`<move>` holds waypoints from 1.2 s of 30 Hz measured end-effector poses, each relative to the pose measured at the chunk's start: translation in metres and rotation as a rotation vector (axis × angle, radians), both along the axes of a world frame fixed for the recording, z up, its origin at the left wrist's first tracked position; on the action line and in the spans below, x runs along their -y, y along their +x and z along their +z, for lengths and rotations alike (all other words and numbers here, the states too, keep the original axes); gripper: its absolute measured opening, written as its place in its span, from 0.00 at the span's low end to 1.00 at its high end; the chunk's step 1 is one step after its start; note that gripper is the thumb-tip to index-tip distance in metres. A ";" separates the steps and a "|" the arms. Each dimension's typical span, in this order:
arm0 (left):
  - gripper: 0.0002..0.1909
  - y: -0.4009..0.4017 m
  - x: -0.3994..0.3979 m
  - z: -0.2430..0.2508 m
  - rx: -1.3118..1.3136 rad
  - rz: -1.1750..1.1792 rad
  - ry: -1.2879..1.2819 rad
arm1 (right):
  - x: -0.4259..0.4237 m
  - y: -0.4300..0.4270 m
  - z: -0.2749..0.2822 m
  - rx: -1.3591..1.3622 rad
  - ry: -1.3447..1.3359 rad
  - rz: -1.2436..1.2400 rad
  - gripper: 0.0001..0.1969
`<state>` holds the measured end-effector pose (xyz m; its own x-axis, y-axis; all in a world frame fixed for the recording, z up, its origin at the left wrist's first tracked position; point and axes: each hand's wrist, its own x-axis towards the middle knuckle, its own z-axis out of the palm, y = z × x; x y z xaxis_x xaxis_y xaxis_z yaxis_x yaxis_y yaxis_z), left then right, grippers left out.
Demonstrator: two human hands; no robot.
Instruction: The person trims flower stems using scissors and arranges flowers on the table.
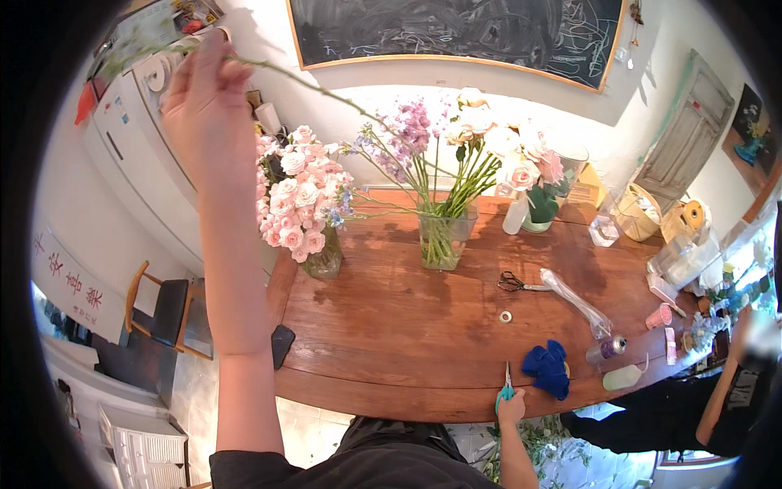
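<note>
Raised high at the upper left, my left hand [208, 91] grips a long green flower stem [324, 91]. Blurred greenery shows at the stem's left end; its other end slants down across the flowers in a clear vase [448, 226]. That vase holds purple blooms [412, 128] and pale roses [473, 122], with many green stems in water. At the table's front edge, my right hand [512, 406] holds teal-handled scissors [506, 391], blades pointing away from me. Just right of them lies a bunched blue cloth [548, 370].
Pink roses [296, 195] fill a glass vase at the wooden table's [391, 318] left. Black-handled scissors [519, 282], a tape roll [505, 316], a plastic-wrapped bundle [574, 299] and a spray can [606, 348] lie rightward. Another person [727, 391] is at the right. Cut greenery [550, 452] litters the floor.
</note>
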<state>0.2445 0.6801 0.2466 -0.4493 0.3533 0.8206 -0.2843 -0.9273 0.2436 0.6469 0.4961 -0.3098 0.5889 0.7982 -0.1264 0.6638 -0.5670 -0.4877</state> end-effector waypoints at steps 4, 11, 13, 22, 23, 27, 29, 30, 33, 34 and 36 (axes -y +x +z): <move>0.04 0.027 -0.051 -0.019 -0.055 0.119 -0.175 | 0.003 -0.002 0.000 0.052 -0.009 -0.002 0.16; 0.05 0.086 -0.095 -0.091 -0.175 0.172 -0.481 | 0.003 -0.001 0.004 0.068 -0.010 0.054 0.17; 0.06 0.115 -0.098 -0.111 -0.215 0.072 -0.673 | 0.004 0.005 0.007 0.039 0.000 0.019 0.17; 0.22 0.122 -0.104 -0.294 -0.656 0.462 -0.672 | -0.001 0.002 0.006 0.036 -0.033 0.053 0.15; 0.24 0.114 -0.094 -0.321 -0.613 0.434 -0.737 | -0.003 -0.002 0.007 0.026 -0.016 0.045 0.15; 0.43 0.086 -0.105 -0.431 -0.367 0.208 -1.139 | -0.001 0.003 0.002 0.007 -0.086 0.071 0.18; 0.53 0.098 -0.125 -0.414 -0.261 0.182 -1.195 | 0.003 0.015 -0.006 0.007 -0.103 0.044 0.20; 0.57 0.091 -0.142 -0.412 -0.286 0.150 -1.032 | 0.004 0.017 -0.010 0.019 -0.101 0.069 0.22; 0.57 0.096 -0.167 -0.394 -0.331 0.151 -0.652 | -0.001 0.013 -0.008 0.033 -0.123 0.109 0.25; 0.56 0.099 -0.170 -0.384 -0.345 0.147 -0.529 | -0.001 0.012 -0.008 0.027 -0.147 0.107 0.26; 0.54 0.124 -0.159 -0.354 -0.715 0.232 -0.753 | 0.001 0.015 -0.001 0.037 -0.162 0.118 0.26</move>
<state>0.3681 0.8388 -0.1077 -0.0710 0.8477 0.5257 0.3159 -0.4808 0.8180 0.6620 0.4954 -0.3106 0.4991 0.8330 -0.2386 0.7463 -0.5532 -0.3701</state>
